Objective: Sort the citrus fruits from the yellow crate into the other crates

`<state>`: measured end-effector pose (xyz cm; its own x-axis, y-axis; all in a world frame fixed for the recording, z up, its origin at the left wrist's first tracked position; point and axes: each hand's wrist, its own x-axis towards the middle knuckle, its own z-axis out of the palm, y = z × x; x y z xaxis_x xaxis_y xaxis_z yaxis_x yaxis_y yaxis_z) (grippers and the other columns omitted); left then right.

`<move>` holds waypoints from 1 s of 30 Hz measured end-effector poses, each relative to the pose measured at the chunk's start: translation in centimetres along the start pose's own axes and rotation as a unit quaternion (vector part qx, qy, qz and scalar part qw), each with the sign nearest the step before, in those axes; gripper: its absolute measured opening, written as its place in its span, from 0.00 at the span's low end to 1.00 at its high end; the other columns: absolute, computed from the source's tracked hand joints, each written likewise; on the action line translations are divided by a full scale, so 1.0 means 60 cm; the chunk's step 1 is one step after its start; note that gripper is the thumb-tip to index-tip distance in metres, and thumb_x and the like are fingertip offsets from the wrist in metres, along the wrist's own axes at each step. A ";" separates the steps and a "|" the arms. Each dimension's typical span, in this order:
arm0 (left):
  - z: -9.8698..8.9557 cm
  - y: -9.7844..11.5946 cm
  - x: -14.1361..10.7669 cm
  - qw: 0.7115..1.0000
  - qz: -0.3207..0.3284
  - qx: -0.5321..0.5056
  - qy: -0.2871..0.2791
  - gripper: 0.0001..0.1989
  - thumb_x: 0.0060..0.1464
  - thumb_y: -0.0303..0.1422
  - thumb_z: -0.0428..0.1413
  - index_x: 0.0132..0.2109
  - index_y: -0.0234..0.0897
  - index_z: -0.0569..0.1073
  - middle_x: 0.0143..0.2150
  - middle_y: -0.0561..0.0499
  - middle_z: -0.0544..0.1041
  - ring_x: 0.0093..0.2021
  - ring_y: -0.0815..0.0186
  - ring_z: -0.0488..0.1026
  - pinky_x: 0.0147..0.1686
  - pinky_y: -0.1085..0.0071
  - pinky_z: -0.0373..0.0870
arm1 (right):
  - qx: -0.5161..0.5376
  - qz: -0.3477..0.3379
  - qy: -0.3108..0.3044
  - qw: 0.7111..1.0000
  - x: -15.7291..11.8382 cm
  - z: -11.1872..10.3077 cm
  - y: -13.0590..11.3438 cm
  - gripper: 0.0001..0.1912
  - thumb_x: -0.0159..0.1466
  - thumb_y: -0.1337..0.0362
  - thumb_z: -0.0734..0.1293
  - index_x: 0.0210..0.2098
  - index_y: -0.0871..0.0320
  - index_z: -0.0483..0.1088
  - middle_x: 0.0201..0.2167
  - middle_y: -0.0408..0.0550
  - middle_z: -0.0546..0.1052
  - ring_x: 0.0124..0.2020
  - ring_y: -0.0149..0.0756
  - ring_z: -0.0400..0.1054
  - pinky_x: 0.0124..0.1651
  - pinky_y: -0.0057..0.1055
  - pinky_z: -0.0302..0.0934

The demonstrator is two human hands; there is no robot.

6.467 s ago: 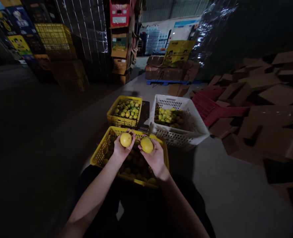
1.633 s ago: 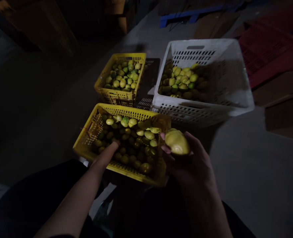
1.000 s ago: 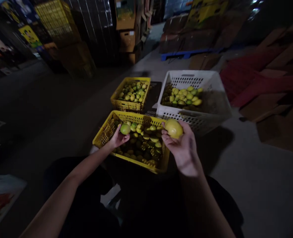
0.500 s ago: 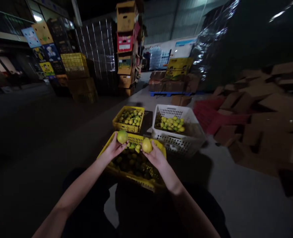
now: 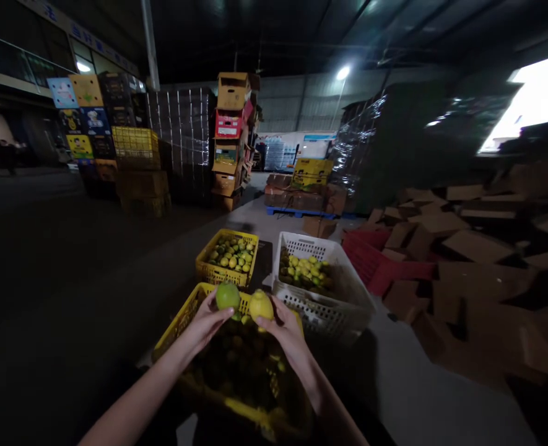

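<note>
My left hand [image 5: 207, 322] is closed round a green citrus fruit [image 5: 228, 297], thumb along its lower side. A yellow citrus fruit [image 5: 260, 305] with a knobbly neck on top is gripped in my right hand [image 5: 285, 325]. Both fruits are held up side by side, slightly apart, above the near yellow crate [image 5: 171, 331]. Inside that crate lies more fruit, mostly in shadow and partly hidden by my hands. Beyond it stand a smaller-looking yellow crate [image 5: 220, 274] of green-yellow fruit and, to the right, a white crate [image 5: 320, 313] with mostly yellow fruit.
To the right lie a red crate [image 5: 371, 263] and a heap of flattened cardboard [image 5: 478, 297]. Farther back are a tall stack of boxes [image 5: 230, 158], a blue pallet [image 5: 296, 212] with cartons, and stacked yellow crates [image 5: 135, 148] on the left.
The view has tilted up, so the crates sit lower in the picture. My hands have drawn closer together, and both fruits have turned in my fingers.
</note>
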<state>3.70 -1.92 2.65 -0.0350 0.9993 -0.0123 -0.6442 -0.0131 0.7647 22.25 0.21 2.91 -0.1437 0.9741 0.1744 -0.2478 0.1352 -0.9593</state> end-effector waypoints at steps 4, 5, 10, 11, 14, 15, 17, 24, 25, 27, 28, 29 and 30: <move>-0.013 -0.034 0.014 0.999 0.035 0.037 0.007 0.29 0.30 0.28 0.72 0.45 0.38 0.75 0.44 0.48 0.78 0.46 0.60 0.74 0.48 0.69 0.68 | -0.080 -0.021 0.030 0.996 0.001 -0.025 0.046 0.30 0.42 0.59 0.79 0.45 0.55 0.73 0.46 0.51 0.78 0.48 0.50 0.72 0.52 0.47 0.66; -0.015 -0.038 0.017 0.998 0.038 0.050 0.012 0.30 0.31 0.29 0.72 0.46 0.39 0.75 0.45 0.48 0.77 0.47 0.60 0.73 0.48 0.68 0.68 | -0.115 -0.033 0.017 0.993 -0.004 -0.027 0.051 0.31 0.44 0.58 0.78 0.47 0.55 0.72 0.46 0.52 0.78 0.48 0.50 0.72 0.52 0.48 0.66; -0.015 -0.041 0.023 0.975 0.092 0.201 0.025 0.32 0.32 0.32 0.71 0.47 0.38 0.71 0.46 0.47 0.75 0.48 0.60 0.73 0.48 0.66 0.69 | -0.289 -0.136 -0.008 0.948 -0.028 -0.031 0.040 0.25 0.55 0.59 0.72 0.52 0.52 0.69 0.52 0.53 0.73 0.53 0.49 0.68 0.56 0.47 0.64; -0.015 -0.043 0.021 0.962 0.121 0.241 0.034 0.32 0.32 0.32 0.71 0.47 0.39 0.70 0.47 0.47 0.75 0.48 0.59 0.73 0.49 0.66 0.69 | -0.305 -0.149 -0.001 0.941 -0.031 -0.032 0.037 0.24 0.57 0.59 0.71 0.53 0.51 0.68 0.52 0.53 0.72 0.53 0.48 0.68 0.55 0.46 0.65; -0.016 -0.049 0.009 0.918 0.207 0.335 0.053 0.30 0.37 0.34 0.70 0.48 0.39 0.69 0.50 0.47 0.74 0.51 0.58 0.71 0.51 0.65 0.69 | -0.329 -0.178 0.022 0.927 -0.035 -0.031 0.034 0.23 0.60 0.59 0.69 0.54 0.50 0.67 0.52 0.53 0.70 0.53 0.46 0.67 0.53 0.43 0.67; -0.017 -0.051 0.004 0.905 0.225 0.357 0.050 0.29 0.39 0.34 0.69 0.49 0.40 0.69 0.51 0.47 0.73 0.52 0.58 0.71 0.51 0.65 0.68 | -0.335 -0.186 0.026 0.923 -0.035 -0.030 0.034 0.22 0.60 0.59 0.69 0.54 0.49 0.66 0.52 0.53 0.70 0.53 0.46 0.67 0.53 0.43 0.66; -0.018 -0.054 -0.003 0.885 0.251 0.391 0.036 0.27 0.41 0.35 0.68 0.50 0.40 0.69 0.51 0.46 0.74 0.52 0.58 0.71 0.52 0.63 0.68 | -0.336 -0.199 0.028 0.920 -0.034 -0.026 0.034 0.22 0.60 0.60 0.69 0.54 0.49 0.66 0.52 0.52 0.70 0.53 0.45 0.66 0.54 0.44 0.65; -0.021 -0.051 -0.007 0.843 0.302 0.445 0.018 0.25 0.43 0.33 0.67 0.50 0.40 0.70 0.51 0.46 0.74 0.54 0.58 0.70 0.55 0.60 0.65 | -0.293 -0.205 0.041 0.933 -0.026 -0.014 0.040 0.20 0.58 0.60 0.71 0.50 0.50 0.67 0.49 0.52 0.70 0.51 0.46 0.67 0.54 0.46 0.65; -0.020 -0.049 -0.007 0.849 0.299 0.436 0.022 0.25 0.43 0.32 0.67 0.50 0.40 0.71 0.51 0.46 0.74 0.54 0.57 0.70 0.56 0.59 0.65 | -0.282 -0.196 0.042 0.938 -0.026 -0.012 0.041 0.20 0.57 0.60 0.72 0.49 0.51 0.68 0.49 0.52 0.70 0.51 0.46 0.67 0.54 0.47 0.65; -0.017 -0.046 -0.007 0.879 0.270 0.393 0.026 0.28 0.38 0.33 0.69 0.49 0.39 0.71 0.50 0.46 0.75 0.53 0.57 0.71 0.55 0.60 0.66 | -0.237 -0.156 0.050 0.958 -0.026 -0.009 0.040 0.23 0.54 0.59 0.74 0.48 0.51 0.68 0.49 0.51 0.71 0.51 0.47 0.67 0.54 0.47 0.65; -0.014 -0.044 -0.007 0.903 0.238 0.356 0.030 0.30 0.35 0.34 0.70 0.48 0.39 0.71 0.49 0.46 0.76 0.51 0.57 0.72 0.53 0.61 0.68 | -0.196 -0.121 0.052 0.972 -0.027 -0.007 0.038 0.25 0.52 0.59 0.75 0.47 0.51 0.68 0.48 0.50 0.72 0.50 0.47 0.68 0.53 0.46 0.66; -0.012 -0.042 -0.008 0.931 0.193 0.309 0.034 0.31 0.33 0.36 0.71 0.47 0.38 0.71 0.47 0.46 0.76 0.49 0.57 0.73 0.50 0.63 0.70 | -0.145 -0.076 0.050 0.985 -0.029 -0.004 0.035 0.26 0.51 0.58 0.76 0.47 0.51 0.68 0.47 0.50 0.74 0.49 0.46 0.69 0.51 0.45 0.67; -0.009 -0.041 -0.008 0.957 0.135 0.254 0.039 0.31 0.33 0.38 0.71 0.47 0.37 0.72 0.45 0.46 0.77 0.45 0.59 0.75 0.46 0.65 0.72 | -0.087 -0.026 0.045 0.995 -0.030 -0.001 0.031 0.26 0.51 0.56 0.75 0.47 0.52 0.67 0.45 0.49 0.75 0.46 0.45 0.70 0.48 0.43 0.68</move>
<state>4.87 -2.38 0.46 -0.2164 0.9563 0.1966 -0.1507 -0.2317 0.9611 22.10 -1.31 0.77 -0.0460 0.9762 0.2119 -0.0820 0.2077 -0.9747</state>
